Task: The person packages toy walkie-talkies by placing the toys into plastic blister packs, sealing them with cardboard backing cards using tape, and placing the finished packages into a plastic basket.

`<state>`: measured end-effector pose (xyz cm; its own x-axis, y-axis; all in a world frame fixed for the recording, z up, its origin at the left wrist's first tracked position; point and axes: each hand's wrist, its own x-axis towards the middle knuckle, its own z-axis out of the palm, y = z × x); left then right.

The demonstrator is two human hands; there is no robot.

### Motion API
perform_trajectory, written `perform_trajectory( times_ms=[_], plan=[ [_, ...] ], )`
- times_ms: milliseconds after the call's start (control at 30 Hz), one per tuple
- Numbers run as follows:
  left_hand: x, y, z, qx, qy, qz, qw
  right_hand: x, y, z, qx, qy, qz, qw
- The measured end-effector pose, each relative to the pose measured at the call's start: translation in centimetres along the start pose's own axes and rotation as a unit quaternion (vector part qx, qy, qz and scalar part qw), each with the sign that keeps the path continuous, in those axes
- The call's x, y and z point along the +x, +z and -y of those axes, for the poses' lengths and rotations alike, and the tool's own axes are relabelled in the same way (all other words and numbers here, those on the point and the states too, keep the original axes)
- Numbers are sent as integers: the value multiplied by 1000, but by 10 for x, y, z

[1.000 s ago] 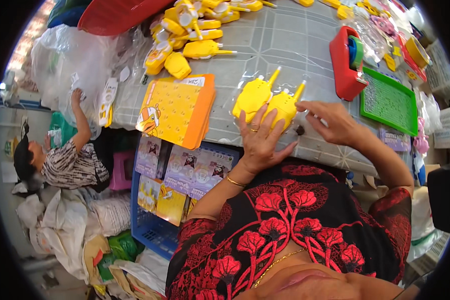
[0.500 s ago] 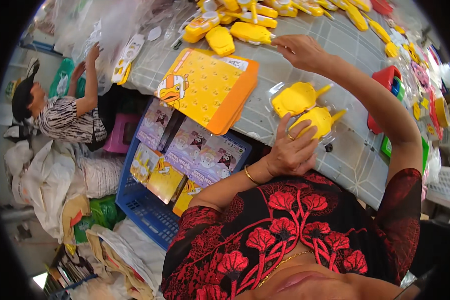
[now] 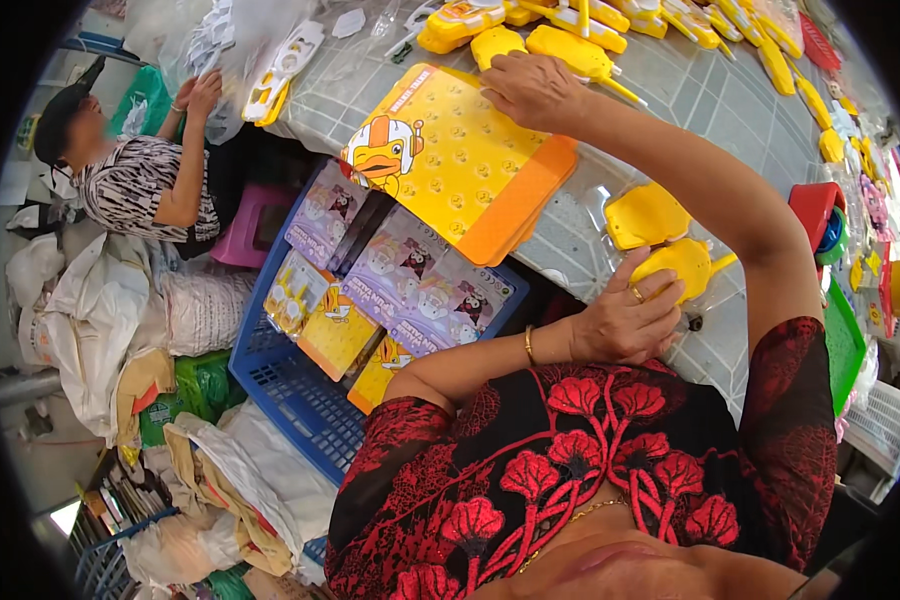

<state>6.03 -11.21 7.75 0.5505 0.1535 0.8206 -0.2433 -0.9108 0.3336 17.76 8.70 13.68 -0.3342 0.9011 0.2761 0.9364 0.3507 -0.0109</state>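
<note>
Two yellow toy walkie-talkies, a farther one (image 3: 648,217) and a nearer one (image 3: 678,268), lie side by side in a clear plastic blister (image 3: 618,198) on the table. My left hand (image 3: 635,315) curves its fingers over the near edge of the nearer toy, gripping it there. Left of the blister is a stack of yellow cards (image 3: 450,150) with an orange border and a cartoon duck. My right hand (image 3: 530,90) has bent fingers closed on the upper right edge of the top card; the thumb is hidden. A pile of yellow toys (image 3: 575,45) lies just beyond it.
A blue plastic basket (image 3: 300,400) with purple and yellow packages (image 3: 410,280) stands below the table edge. Red (image 3: 812,212) and green (image 3: 846,340) containers line the right side. A person (image 3: 150,185) in a patterned top works at far left, beside a pink stool (image 3: 250,228).
My right hand has come left and nearer, from a toy's tip at the pile to the card stack's edge. My left hand stays at the blister. The whole view has shifted.
</note>
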Motion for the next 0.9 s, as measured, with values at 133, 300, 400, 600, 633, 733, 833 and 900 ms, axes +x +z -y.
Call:
perform_trajectory(
  times_ms=[133, 300, 400, 600, 633, 733, 833, 900],
  plan=[
    [0, 0, -3, -14, 17, 1, 1000, -36, -3, 30, 45, 88, 69, 993],
    [12, 6, -1, -42, 30, 37, 998, -79, 2, 52, 3, 69, 27, 997],
    [4, 21, -2, -35, 32, 76, 996, -85, 26, 68, -19, 58, -27, 998],
    [-3, 40, -3, 49, 10, 62, 997, -111, 36, 85, -257, -9, -124, 958],
    [-1, 42, -1, 35, 15, 62, 997, -114, 30, 83, -269, 5, -122, 955],
    [1, 49, 0, 2, 51, 76, 996, -124, 27, 79, -226, -66, -41, 971],
    [-16, 49, 7, 26, 19, 67, 997, -101, 18, 100, -105, -54, 61, 991],
    [-23, 46, 11, 29, 20, 72, 997, -100, 26, 121, -81, -45, 8, 996]
  ],
)
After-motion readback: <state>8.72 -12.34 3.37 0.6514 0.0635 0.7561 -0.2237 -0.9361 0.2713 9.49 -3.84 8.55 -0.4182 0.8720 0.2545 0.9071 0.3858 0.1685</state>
